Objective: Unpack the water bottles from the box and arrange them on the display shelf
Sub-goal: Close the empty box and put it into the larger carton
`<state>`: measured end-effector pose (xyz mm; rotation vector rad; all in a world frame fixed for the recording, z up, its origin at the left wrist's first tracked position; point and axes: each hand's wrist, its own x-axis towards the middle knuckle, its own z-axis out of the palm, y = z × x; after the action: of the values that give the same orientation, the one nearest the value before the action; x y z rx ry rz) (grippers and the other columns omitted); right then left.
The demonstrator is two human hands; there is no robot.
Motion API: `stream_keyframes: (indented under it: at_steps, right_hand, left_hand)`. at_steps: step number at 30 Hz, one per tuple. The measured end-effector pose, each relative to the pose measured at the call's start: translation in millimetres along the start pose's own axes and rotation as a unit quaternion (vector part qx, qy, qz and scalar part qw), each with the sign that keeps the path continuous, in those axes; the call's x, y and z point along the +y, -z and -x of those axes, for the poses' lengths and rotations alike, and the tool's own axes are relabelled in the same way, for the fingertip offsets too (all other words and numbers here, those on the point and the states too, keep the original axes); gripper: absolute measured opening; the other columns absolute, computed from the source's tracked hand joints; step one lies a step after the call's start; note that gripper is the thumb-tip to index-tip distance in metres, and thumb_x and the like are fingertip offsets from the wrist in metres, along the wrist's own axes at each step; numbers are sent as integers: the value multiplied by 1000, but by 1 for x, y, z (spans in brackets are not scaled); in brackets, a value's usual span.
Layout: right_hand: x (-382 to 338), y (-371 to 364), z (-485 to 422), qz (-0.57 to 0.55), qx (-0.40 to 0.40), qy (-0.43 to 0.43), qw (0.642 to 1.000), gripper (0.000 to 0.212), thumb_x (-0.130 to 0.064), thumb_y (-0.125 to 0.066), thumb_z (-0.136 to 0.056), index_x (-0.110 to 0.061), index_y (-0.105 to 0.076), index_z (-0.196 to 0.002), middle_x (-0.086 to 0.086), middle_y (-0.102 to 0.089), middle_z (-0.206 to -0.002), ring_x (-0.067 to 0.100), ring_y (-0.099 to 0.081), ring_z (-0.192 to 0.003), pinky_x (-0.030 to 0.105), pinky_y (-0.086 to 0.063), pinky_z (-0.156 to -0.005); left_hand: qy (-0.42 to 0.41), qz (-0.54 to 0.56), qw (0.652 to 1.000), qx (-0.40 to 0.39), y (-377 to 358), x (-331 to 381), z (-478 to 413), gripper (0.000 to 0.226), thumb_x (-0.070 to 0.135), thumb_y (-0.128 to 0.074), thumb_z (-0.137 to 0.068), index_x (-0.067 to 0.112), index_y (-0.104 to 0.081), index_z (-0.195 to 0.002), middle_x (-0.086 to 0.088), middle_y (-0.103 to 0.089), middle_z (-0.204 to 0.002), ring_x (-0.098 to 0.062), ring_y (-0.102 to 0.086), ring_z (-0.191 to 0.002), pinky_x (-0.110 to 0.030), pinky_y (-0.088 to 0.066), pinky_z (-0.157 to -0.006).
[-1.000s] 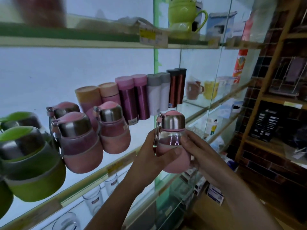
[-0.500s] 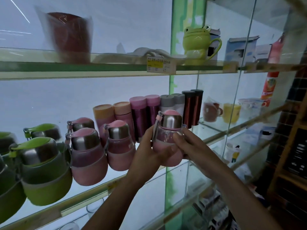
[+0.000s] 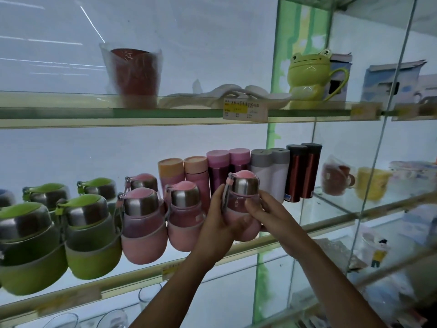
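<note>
I hold one pink water bottle (image 3: 240,192) in both hands at the front edge of the middle glass shelf (image 3: 331,219). My left hand (image 3: 216,224) wraps the bottle's left side and lower body, thumb lying across the front. My right hand (image 3: 268,213) clasps the right side, thumb pressed on the clear band under the steel cap, fingers curled behind. The bottle stands upright, pink dome on top, its carry strap (image 3: 225,197) hanging down the left side against my left hand. Its base is level with the shelf edge; I cannot tell whether it rests on the glass, as my palms cover it. Just left of the held bottle stands a second pink bottle (image 3: 184,215), near my left hand; I cannot tell if they touch. Further left of the held bottle is a third pink bottle (image 3: 144,223), with a fourth (image 3: 143,183) behind that. Beyond these, still further left of the held bottle, are green bottles (image 3: 92,235) of the same shape. Directly behind the held bottle runs a row of tall tumblers (image 3: 269,172): orange, pink, magenta, grey-capped white and dark copper. Above and to the right of the held bottle, on the next shelf up, sits a green frog mug (image 3: 307,76).
</note>
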<state>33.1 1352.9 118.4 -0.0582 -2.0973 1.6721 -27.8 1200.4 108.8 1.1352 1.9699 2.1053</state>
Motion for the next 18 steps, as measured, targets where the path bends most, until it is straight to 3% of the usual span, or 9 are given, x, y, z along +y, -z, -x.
stream_keyframes:
  at_steps: [5,9,14,18]
  right_hand:
    - [11,-2,-13,-4,-12,2,1000,44,-51,-66,-89,-41,-62,-132,-8,-71,-128,15,-69,-118,51,-54,-105]
    - [23,-4,-20,7,-22,0,1000,38,-39,-67,-98,-40,-61,-135,-9,-71,-128,14,-68,-119,50,-53,-106]
    - [28,-6,-23,29,-21,7,999,38,-36,-66,-99,-41,-60,-136,-13,-70,-127,9,-67,-119,43,-53,-107]
    - [30,-5,-22,32,-21,13,999,38,-31,-66,-99,-37,-60,-136,-16,-71,-123,8,-68,-115,38,-55,-103]
  left_hand:
    - [7,-36,999,39,-3,-12,-6,79,-1,-75,-86,34,-38,-147,16,-58,-137,6,-58,-120,-26,-52,-102]
    - [10,-63,996,57,-5,-20,-7,82,-5,-71,-85,28,-36,-151,13,-59,-139,4,-56,-124,-31,-49,-108]
    - [13,-113,991,64,-7,-24,-4,83,19,-67,-82,33,-30,-155,15,-55,-144,-2,-52,-131,-39,-47,-111]
    - [6,-175,983,63,-8,-27,3,82,23,-60,-87,31,-21,-159,10,-43,-155,-5,-42,-140,-36,-40,-117]
